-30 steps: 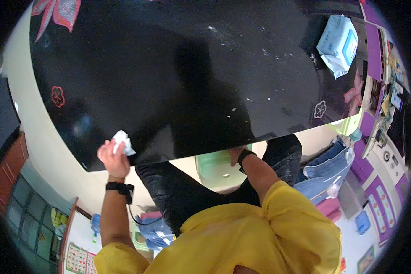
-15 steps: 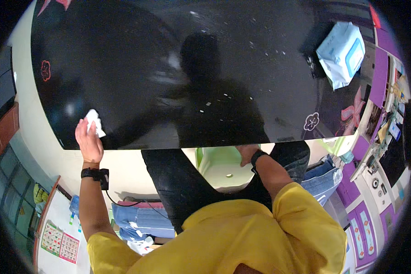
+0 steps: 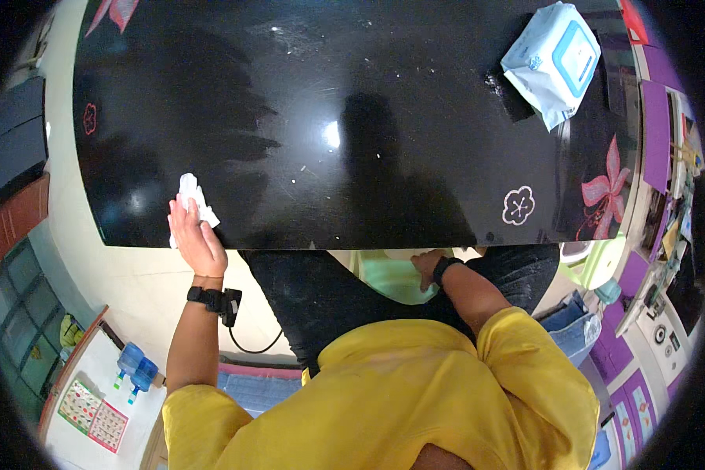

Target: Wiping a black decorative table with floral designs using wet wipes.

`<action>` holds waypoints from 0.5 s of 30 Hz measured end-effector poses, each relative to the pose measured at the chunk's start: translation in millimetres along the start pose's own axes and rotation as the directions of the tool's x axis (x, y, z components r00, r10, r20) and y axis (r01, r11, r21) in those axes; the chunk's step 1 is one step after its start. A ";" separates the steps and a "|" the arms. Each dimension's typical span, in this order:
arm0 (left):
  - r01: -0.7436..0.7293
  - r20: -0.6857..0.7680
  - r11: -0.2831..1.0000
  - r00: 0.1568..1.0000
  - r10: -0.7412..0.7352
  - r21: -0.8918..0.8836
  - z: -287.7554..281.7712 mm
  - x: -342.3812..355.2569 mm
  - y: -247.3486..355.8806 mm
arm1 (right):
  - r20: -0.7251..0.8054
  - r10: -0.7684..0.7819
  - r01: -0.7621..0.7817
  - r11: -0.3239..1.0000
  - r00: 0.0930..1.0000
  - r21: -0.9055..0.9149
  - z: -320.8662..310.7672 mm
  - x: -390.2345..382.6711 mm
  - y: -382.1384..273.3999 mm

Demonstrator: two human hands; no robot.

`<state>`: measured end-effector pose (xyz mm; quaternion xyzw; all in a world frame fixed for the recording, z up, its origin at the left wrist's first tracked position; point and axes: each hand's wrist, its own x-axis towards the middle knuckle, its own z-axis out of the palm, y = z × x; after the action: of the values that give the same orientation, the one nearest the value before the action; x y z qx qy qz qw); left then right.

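Observation:
My left hand [image 3: 198, 235] lies at the front left of a glossy black table [image 3: 172, 86], fingers stretched out and pressing a crumpled white wipe [image 3: 198, 205] on the tabletop. Part of the wipe shows beyond the fingertips and the rest is under the palm. Small white specks are scattered over the surface. Below the front edge, between my knees, is a light-green plastic tub [image 3: 395, 280]. My right hand [image 3: 429, 266] has its fingers curled at the tub's right rim; the table edge is close above it and the fingertips are partly hidden.
A pale-blue soft pack of wipes [image 3: 552, 66] stands at the far right of the table. Pink flower patterns [image 3: 605, 192] mark the corners. To the right, purple cabinets [image 3: 656, 133] and a cluttered shelf line the wall. Blue water jugs [image 3: 137, 368] are at the lower left.
The view has shifted. My left hand with the wipe has slid a little to the right along the front edge. My right hand stays by the green tub, whose inside hole no longer shows.

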<state>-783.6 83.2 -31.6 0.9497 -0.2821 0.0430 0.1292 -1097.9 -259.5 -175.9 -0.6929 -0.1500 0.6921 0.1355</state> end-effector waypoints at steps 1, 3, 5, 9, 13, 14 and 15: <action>-0.001 -0.010 1.000 1.000 0.001 -0.005 -2.1 -1.0 1.7 | -0.008 -0.053 0.053 0.998 0.999 0.023 -2.7 -1.9 3.5; 0.000 -0.026 1.000 1.000 -0.001 -0.008 -5.3 -1.2 2.3 | -0.045 -0.106 0.107 0.994 0.993 0.030 -6.7 -2.8 5.0; -0.018 -0.058 1.000 0.998 0.019 0.020 -8.5 -4.1 1.2 | -0.056 -0.097 0.099 0.994 0.994 0.034 -19.6 -11.7 -0.6; -0.014 -0.080 0.999 0.997 0.017 0.036 -10.9 -6.5 -1.2 | -0.032 -0.122 0.123 0.991 0.992 0.050 -42.0 -10.7 -1.9; -0.014 -0.114 0.998 0.993 0.020 0.056 -9.2 -11.9 -7.3 | 0.059 -0.060 0.060 0.998 0.996 -0.001 -47.0 7.2 -3.5; -0.036 -0.135 0.998 0.990 0.041 0.043 -1.6 -6.4 -2.9 | 0.036 -0.038 0.037 0.999 0.999 0.009 -31.9 32.4 12.3; -0.079 -0.140 0.997 0.987 0.076 -0.011 16.5 7.8 10.4 | -0.096 -0.007 0.016 0.996 0.995 0.093 5.1 73.1 44.9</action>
<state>-782.6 66.2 -44.0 0.9315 -0.3094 0.1120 0.1548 -1102.4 -271.9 -260.8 -0.7173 -0.1149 0.6635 0.1789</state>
